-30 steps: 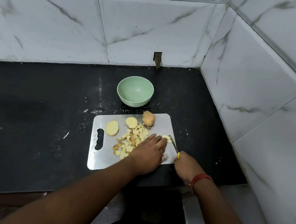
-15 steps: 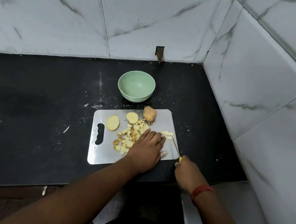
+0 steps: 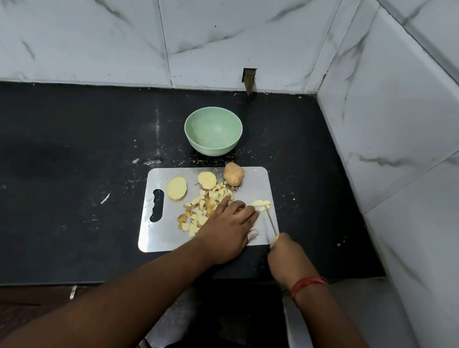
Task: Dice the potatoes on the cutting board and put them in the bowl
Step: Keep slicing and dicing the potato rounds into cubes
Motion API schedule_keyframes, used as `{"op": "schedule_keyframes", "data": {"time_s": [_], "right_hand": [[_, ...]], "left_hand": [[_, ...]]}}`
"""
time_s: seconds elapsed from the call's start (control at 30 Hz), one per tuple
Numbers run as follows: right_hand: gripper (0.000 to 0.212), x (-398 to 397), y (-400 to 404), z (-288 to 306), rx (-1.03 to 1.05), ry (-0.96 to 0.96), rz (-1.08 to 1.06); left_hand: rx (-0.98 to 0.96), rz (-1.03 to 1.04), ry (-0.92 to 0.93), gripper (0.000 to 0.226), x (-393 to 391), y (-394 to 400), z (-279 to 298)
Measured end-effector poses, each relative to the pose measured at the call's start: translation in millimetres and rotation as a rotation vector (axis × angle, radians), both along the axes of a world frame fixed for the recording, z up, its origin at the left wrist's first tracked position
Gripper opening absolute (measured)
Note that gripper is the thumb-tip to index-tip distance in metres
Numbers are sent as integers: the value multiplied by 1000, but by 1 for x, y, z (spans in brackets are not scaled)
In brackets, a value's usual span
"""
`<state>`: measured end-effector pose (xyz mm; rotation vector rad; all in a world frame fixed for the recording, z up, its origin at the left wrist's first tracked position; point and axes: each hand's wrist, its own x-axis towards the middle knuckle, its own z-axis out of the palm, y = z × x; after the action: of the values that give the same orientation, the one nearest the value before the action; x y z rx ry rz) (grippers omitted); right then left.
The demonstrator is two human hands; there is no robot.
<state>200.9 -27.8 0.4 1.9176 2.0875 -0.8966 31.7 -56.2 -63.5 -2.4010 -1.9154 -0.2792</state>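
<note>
My right hand [image 3: 287, 254] is curled round the yellow handle of a knife [image 3: 271, 224], at the near right corner of the cutting board [image 3: 155, 237]. The thin blade runs away from me across the board, its tip just beside a small row of pale potato slices [image 3: 261, 204] by the board's right edge. My left hand [image 3: 227, 229] lies palm down on the board just left of the blade, fingers fairly straight and pointing toward the far edge, fingertips close to those slices; I cannot tell whether they press on anything. The thumb shows beneath the hand, near the board's near edge.

Left of that hand and partly under it sits a heap of diced potato [image 3: 203, 208], some cubes with brown skin on them. Farther left lie two round potato slices, cut face up: one [image 3: 176, 188] toward the board's handle slot, the other [image 3: 207, 180] nearer the far edge. A whole unpeeled potato [image 3: 233, 173] stands at the far edge of the board.

The metal board rests on the black worktop [image 3: 48, 164], toward its right end, with its near right corner close to the front edge. Beyond the board's far edge stands the green bowl [image 3: 213, 130], nothing visible in it. A red thread [image 3: 306, 283] circles my right wrist.
</note>
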Motion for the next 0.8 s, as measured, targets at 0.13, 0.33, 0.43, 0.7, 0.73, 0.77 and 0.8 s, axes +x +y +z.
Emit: {"op": "schedule_keyframes", "data": {"time_s": [0.13,0.33,0.43,0.7,0.73,0.77,0.8], "right_hand": [[26,-4,2,-3,-16,-48,3],[32,-6,7,3,-71,-72,5],[26,6,-3,4,-97,-45,32],[6,12,-5,17,-7,46,33],[12,9,-4,17,-6,41,28],[17,6,-2,16,-13,34,25],[21,4,-1,15,-23,23,24]], "left_hand": [[2,-23,3,57,-4,-1,-2],[-16,-12,23,57,-5,-1,-2],[-29,-9,22,56,-4,-1,-1],[-24,-50,7,58,-9,1,0],[-24,-57,8,59,-10,1,0],[-21,-64,9,59,-11,1,-1],[-17,-68,11,59,-11,1,-1]]}}
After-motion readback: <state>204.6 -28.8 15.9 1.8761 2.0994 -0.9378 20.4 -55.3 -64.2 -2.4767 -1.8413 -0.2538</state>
